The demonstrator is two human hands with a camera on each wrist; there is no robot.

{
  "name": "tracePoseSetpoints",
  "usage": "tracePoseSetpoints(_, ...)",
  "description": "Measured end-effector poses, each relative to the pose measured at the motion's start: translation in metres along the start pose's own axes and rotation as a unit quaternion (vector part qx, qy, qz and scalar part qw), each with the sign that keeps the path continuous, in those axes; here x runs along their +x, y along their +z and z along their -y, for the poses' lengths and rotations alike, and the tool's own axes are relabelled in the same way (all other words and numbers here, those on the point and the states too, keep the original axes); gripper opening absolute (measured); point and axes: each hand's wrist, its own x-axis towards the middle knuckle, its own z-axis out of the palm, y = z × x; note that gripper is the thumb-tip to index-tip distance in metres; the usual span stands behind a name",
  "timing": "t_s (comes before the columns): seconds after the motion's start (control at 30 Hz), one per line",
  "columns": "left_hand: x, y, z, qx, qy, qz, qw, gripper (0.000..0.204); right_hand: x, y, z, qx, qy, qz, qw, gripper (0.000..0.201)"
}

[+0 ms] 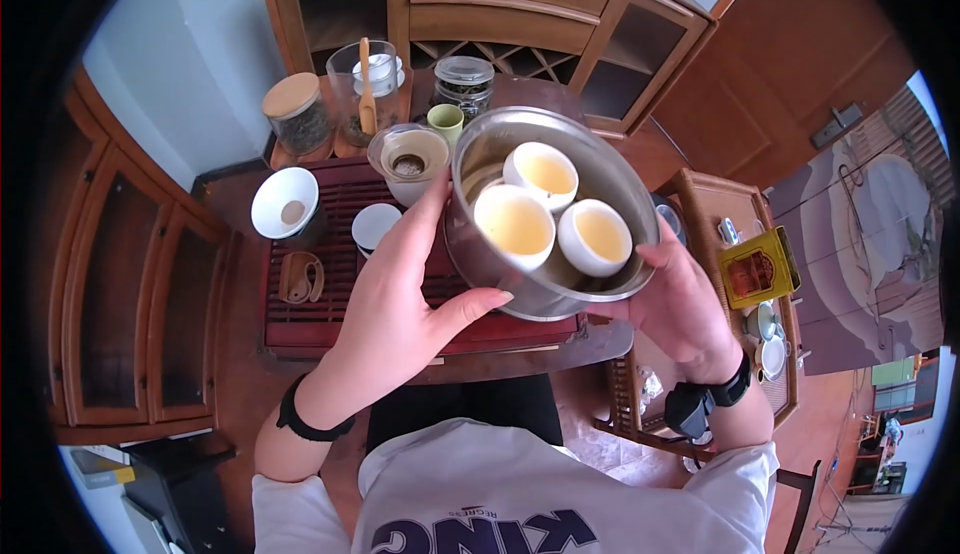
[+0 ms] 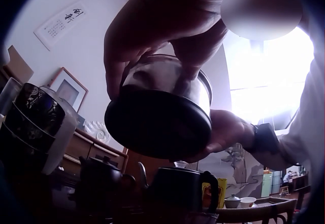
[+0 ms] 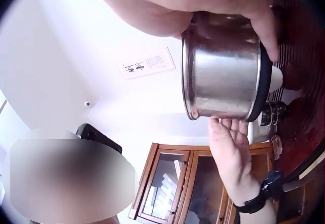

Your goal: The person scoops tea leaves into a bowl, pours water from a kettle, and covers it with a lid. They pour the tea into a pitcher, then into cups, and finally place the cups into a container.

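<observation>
Both hands hold a round stainless steel pot [image 1: 480, 274] with a black base [image 2: 157, 125], raised above the tea tray [image 1: 300, 329] and tilted. Inside it sit three white cups, one at the back [image 1: 541, 172], one at the left [image 1: 512, 226] and one at the right [image 1: 596, 238], pale yellow inside. My left hand [image 1: 400, 279] grips the pot's left side, thumb along the near wall. On the opposite side, my right hand [image 1: 685, 299] holds the wall with its thumb at the rim. The right wrist view shows the left hand's fingers [image 3: 228, 127] against the steel wall.
On the slatted tray stand a white bowl [image 1: 285, 204], a white cup [image 1: 376, 226] and a strainer [image 1: 408, 159]. Behind are lidded jars [image 1: 298, 119] and a small green cup [image 1: 446, 122]. A rattan side table at right bears a yellow tin [image 1: 758, 268]. Dark teapots [image 2: 177, 186] stand below the pot.
</observation>
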Motion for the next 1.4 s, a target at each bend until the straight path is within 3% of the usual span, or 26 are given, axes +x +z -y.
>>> tracePoseSetpoints(0.03,0.002,0.001,0.001,-0.002,0.012,-0.020,1.000,0.095,0.003,0.000,0.005,0.002,0.002,-0.020,1.000,0.057)
tracePoseSetpoints(0.17,-0.013,-0.007,0.003,0.031,0.005,0.025,0.999,0.095,0.033,-0.012,0.026,0.027,0.006,-0.031,0.999,0.054)
tracePoseSetpoints(0.23,-0.026,-0.012,0.004,0.011,-0.030,0.016,0.999,0.086,0.048,-0.005,0.038,0.015,-0.026,-0.093,0.995,0.040)
tracePoseSetpoints(0.4,-0.056,-0.020,0.017,0.073,-0.021,0.044,0.996,0.041,0.092,-0.029,0.074,0.062,-0.022,-0.095,0.993,0.037)
tracePoseSetpoints(0.5,-0.077,-0.016,0.028,0.070,-0.054,0.053,0.995,0.030,0.117,-0.049,0.094,0.047,-0.031,-0.114,0.992,0.036)
tracePoseSetpoints(0.7,-0.092,-0.005,0.059,0.167,-0.036,-0.021,0.985,0.018,0.154,-0.105,0.124,-0.010,0.006,-0.187,0.982,0.037)
tracePoseSetpoints(0.8,-0.093,0.002,0.068,0.189,-0.035,-0.057,0.980,0.017,0.166,-0.141,0.131,-0.020,0.008,-0.163,0.986,0.037)
tracePoseSetpoints(0.97,-0.096,0.017,0.074,0.309,-0.032,-0.073,0.948,0.017,0.186,-0.195,0.119,-0.031,0.022,-0.116,0.993,0.031)
tracePoseSetpoints(1.07,-0.096,0.021,0.075,0.316,-0.051,-0.084,0.944,0.016,0.202,-0.213,0.102,-0.066,0.019,-0.106,0.992,0.035)
tracePoseSetpoints(1.13,-0.095,0.021,0.073,0.317,-0.069,-0.082,0.942,0.015,0.208,-0.208,0.090,-0.109,-0.012,-0.101,0.989,0.043)
tracePoseSetpoints(1.27,-0.097,0.021,0.074,0.328,-0.065,-0.080,0.939,0.016,0.232,-0.218,0.067,-0.073,-0.003,-0.097,0.993,0.049)
tracePoseSetpoints(1.4,-0.096,0.024,0.069,0.335,-0.083,-0.083,0.935,0.017,0.253,-0.221,0.047,-0.071,0.005,-0.080,0.994,0.046)
